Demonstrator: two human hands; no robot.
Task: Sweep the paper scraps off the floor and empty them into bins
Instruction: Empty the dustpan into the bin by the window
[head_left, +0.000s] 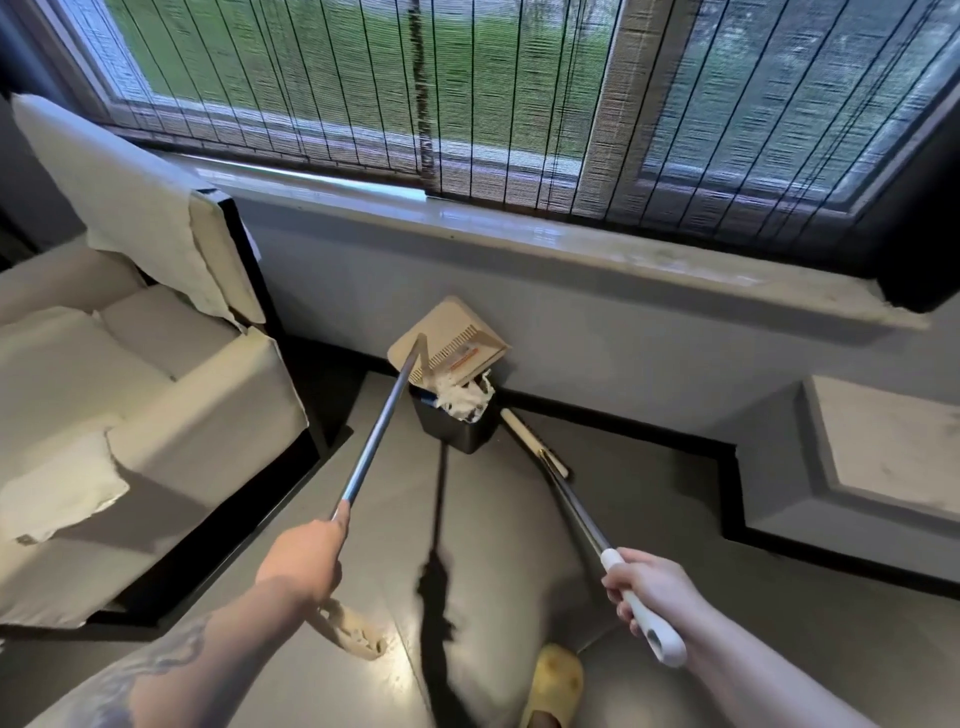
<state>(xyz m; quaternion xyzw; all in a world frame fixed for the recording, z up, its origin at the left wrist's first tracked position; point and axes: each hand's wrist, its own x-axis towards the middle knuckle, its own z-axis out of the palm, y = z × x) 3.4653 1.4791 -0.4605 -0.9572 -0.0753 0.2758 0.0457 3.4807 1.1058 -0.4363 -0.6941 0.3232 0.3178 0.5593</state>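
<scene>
A beige dustpan (448, 340) on a long metal pole is tipped upside down over a small black bin (457, 431) that stands against the wall under the window. White paper scraps (465, 397) are heaped in the bin's mouth, right under the pan's lip. My left hand (304, 556) grips the lower end of the dustpan pole. My right hand (652, 584) grips the white handle of a broom (535, 441), whose head lies on the floor just right of the bin.
A white armchair (130, 415) with a loose cover fills the left side. A low grey ledge (883, 457) juts out at the right. A window sill (519, 228) and blinds run above the bin. A yellow slipper (556, 686) shows at the bottom on the grey floor.
</scene>
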